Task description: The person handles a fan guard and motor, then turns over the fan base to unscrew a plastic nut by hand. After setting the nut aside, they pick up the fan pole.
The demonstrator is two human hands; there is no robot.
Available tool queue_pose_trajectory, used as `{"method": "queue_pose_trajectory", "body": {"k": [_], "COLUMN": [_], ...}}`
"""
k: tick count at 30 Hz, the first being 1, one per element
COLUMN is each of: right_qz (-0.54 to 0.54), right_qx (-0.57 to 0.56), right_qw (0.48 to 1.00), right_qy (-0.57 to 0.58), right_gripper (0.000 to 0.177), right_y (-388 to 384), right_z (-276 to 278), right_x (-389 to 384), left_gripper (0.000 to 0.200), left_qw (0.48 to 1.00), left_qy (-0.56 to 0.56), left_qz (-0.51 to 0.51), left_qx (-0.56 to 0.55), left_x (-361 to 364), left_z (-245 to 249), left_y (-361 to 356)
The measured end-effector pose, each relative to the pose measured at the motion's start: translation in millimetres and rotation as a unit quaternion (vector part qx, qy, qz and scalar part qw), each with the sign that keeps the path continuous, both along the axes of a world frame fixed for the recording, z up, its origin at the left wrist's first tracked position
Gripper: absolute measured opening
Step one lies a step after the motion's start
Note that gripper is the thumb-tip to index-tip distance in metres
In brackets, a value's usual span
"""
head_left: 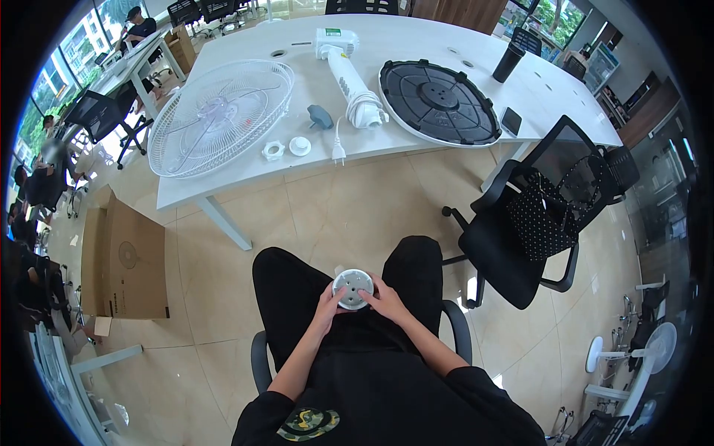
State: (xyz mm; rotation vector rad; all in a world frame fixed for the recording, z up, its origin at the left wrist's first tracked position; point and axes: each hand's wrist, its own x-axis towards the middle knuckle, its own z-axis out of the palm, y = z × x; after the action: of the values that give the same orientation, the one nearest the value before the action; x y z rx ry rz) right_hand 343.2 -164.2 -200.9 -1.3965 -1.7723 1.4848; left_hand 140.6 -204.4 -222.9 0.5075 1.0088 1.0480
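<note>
In my lap I hold a round white part (352,286), its grey face with several small holes turned up toward me. My left hand (326,306) is closed around its left side and my right hand (386,301) around its right side, thumbs on the face. The part's underside is hidden. On the table ahead lie a white fan grille (221,119), a fan motor unit with its neck (346,78) and coiled cord, and a black round base (440,97). Smaller pieces are a blue-grey knob (320,117), a white ring nut (273,151) and a white cap (300,146).
The white table (253,182) stands in front. A plug (339,152) hangs at its edge; a phone (511,121) and a black tumbler (509,62) are at the right. An open cardboard box (134,260) is left, an office chair (502,256) with a dotted bag (541,219) right.
</note>
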Motion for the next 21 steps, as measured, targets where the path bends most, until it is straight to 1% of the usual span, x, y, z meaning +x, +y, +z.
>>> {"method": "queue_pose_trajectory", "body": {"k": [2,4,6,7,8,11,14,18,19,21], "right_qz": [0.016,0.026,0.009,-0.007,-0.023,-0.049,-0.035,-0.087,-0.106,-0.148], "right_qx": [-0.049,-0.114,-0.105,-0.121,-0.138,-0.152,-0.126,-0.010,-0.026,0.008], "right_qw": [0.999,0.993,0.991,0.990,0.988,0.985,0.987,0.991,0.987,0.978], "right_qy": [0.013,0.037,0.086,0.078,0.070,0.072,0.092,0.105,0.117,0.150], "right_gripper": [0.053,0.051,0.047,0.046,0.046,0.044,0.043,0.045,0.046,0.044], "right_y": [9.3,13.9,20.2,26.1,32.3,52.1,56.6,44.7,40.5,32.9], "right_z": [8.5,-2.2,-27.3,-30.9,-34.7,-46.3,-47.4,-48.0,-45.5,-39.2], "right_x": [-2.1,1.1,1.3,-0.3,-1.6,-4.4,-1.9,11.6,13.9,17.5], "left_gripper": [0.043,0.043,0.044,0.051,0.056,0.056,0.054,0.054,0.055,0.056], "left_qw": [0.999,0.997,0.995,0.994,0.994,0.996,0.998,0.996,0.996,0.994], "left_qy": [0.032,0.059,0.081,0.102,0.108,0.082,0.058,0.050,0.053,0.063], "left_qz": [-0.029,-0.047,-0.053,-0.031,-0.026,-0.018,-0.035,-0.066,-0.072,-0.081], "left_qx": [0.007,0.015,0.021,0.022,0.018,-0.010,-0.006,0.027,0.029,0.036], "left_x": [-0.6,-0.7,-1.1,1.9,2.2,2.2,-1.0,4.4,7.0,12.7], "left_z": [2.6,1.2,-3.2,-0.6,-9.2,-20.0,-13.6,2.5,6.4,4.9], "left_y": [2.4,4.4,10.4,13.6,18.2,31.3,36.6,40.0,39.0,35.8]}}
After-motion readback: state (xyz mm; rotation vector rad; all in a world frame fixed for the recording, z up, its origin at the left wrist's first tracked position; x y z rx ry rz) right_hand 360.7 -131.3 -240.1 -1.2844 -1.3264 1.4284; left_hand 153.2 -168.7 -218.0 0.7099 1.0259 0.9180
